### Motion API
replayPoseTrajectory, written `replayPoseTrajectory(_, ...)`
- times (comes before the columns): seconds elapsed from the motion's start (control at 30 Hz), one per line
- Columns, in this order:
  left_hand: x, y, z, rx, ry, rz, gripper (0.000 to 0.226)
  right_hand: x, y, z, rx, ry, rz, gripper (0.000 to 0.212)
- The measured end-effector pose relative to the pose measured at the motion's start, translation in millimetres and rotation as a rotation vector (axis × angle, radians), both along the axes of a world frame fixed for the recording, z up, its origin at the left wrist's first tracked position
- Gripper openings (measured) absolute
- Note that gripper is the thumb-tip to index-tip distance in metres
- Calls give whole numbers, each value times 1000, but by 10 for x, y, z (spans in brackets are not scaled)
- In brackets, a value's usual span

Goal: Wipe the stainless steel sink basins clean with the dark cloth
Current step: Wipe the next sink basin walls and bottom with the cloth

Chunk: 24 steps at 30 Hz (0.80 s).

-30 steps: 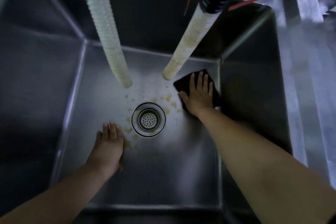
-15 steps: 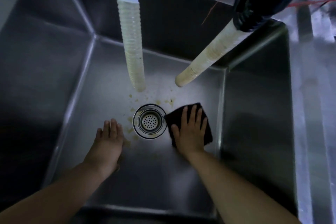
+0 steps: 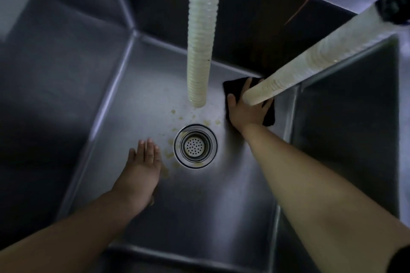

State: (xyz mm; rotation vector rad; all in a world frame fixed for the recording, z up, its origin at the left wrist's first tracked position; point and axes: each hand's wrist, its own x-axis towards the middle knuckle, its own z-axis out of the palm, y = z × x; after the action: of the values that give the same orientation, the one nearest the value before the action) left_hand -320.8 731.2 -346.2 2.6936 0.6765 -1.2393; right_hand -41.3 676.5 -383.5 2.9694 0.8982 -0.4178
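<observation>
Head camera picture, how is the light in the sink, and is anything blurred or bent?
Head view: dim overall, with the left wall of the sink basin deep in shadow; soft glare on the floor around the drain strainer; the hoses and right hand on the dark cloth look slightly soft; wide-angle lens splays the basin walls outward.

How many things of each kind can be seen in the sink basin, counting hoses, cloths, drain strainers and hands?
Corrugated hoses: 2, the hanging hose and the slanted hose
Dark cloth: 1
Drain strainer: 1
Hands: 2, the left hand and the right hand
Total: 6
</observation>
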Motion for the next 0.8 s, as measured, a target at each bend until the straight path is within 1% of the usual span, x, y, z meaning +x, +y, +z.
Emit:
replayPoseTrajectory(0.13,-21,12,-1,-21,-3,29,119,-530,-180,-69,39,-25,319,68)
replayPoseTrajectory(0.2,-36,9,2,-28,-9,38,121,-613,-282,-72,25,8,415,64)
replayPoseTrajectory(0.3,-38,-14,-2,-15,-17,36,122,-486,-438,-53,8,32,493,61)
replayPoseTrajectory(0.37,-46,-18,-1,-21,-29,46,122,-315,-562,-37,-15,3,418,62)
replayPoseTrajectory(0.5,-95,5,-5,-45,-77,74,123,175,-727,40,-99,-81,132,63)
replayPoseTrajectory(0.6,-105,17,-15,-54,-104,73,123,419,-450,49,-44,-15,-106,67)
replayPoseTrajectory(0.67,-106,22,-15,-62,-110,69,121,415,-170,27,-3,24,-253,74)
replayPoseTrajectory(0.73,-117,39,-18,-71,-116,66,120,287,42,-27,-7,17,-244,78)
replayPoseTrajectory(0.8,-127,58,-22,-74,-127,68,120,59,200,-82,-2,-19,-124,79)
